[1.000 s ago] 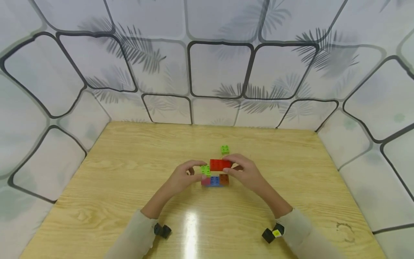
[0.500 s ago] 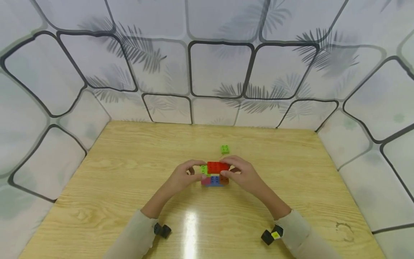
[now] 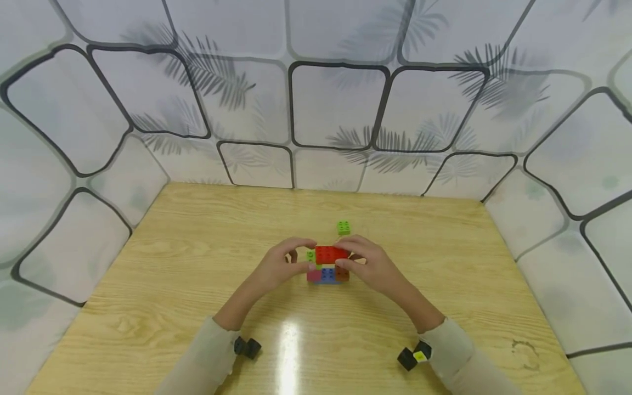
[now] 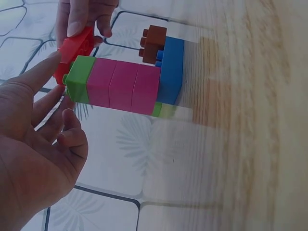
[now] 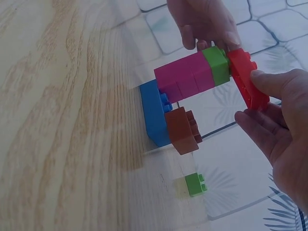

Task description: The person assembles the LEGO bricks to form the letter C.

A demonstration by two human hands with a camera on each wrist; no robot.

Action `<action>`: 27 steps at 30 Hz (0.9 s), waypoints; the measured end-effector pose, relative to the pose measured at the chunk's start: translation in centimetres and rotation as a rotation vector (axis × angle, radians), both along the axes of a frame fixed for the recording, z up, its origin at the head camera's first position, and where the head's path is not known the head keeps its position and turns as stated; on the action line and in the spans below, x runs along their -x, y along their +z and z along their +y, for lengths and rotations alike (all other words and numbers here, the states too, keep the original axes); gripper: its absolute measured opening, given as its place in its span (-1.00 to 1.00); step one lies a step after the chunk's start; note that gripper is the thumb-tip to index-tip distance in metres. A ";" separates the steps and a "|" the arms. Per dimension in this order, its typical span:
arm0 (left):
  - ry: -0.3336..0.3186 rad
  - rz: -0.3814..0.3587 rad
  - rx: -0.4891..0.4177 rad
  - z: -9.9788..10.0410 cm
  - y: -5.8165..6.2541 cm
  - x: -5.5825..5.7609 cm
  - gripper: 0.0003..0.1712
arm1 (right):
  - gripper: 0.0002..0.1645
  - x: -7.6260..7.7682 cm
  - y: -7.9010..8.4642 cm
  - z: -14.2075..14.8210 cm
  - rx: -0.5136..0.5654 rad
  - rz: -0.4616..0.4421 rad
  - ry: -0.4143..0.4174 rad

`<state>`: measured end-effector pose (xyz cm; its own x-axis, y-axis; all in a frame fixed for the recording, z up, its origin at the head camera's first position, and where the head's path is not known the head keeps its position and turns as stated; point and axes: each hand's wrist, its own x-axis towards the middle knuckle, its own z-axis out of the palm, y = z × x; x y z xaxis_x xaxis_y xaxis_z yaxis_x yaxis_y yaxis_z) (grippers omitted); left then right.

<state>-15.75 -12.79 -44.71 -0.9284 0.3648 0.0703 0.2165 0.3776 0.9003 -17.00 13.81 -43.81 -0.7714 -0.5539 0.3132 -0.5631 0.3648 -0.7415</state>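
A red toy building brick [image 3: 329,254] is gripped by my right hand [image 3: 371,262], thumb in front and fingers behind. It sits slightly tilted at the top of a green brick [image 5: 217,65], which caps a column of pink bricks [image 4: 124,85]. My left hand [image 3: 277,266] has its thumb and fingers around the top of that column, at the green brick and the red brick's end. Under the column lies a blue brick [image 4: 171,70] on the table. A brown brick [image 5: 181,129] stands on the blue brick's other end, with exposed blue studs between.
A loose small green brick [image 3: 343,227] lies on the wooden table [image 3: 222,219] behind the structure. A patterned fabric wall [image 3: 338,104] closes off the back and both sides. Each wrist carries a black camera mount [image 3: 247,348].
My right hand has brought the red brick left and slightly down, over the green brick. The left index finger has lifted slightly. The loose green brick has not moved.
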 end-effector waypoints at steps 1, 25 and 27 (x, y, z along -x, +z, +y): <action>-0.005 0.004 0.001 0.0 0.1 0.0 -0.49 | -0.59 0.0 0.1 0.0 -0.003 0.009 0.002; -0.013 0.100 0.052 0.3 0.2 0.3 -0.61 | -0.59 0.1 0.3 -0.4 -0.035 0.043 0.002; -0.016 0.138 0.077 0.3 0.2 0.3 -0.60 | -0.59 0.1 0.3 -0.3 -0.036 0.044 -0.001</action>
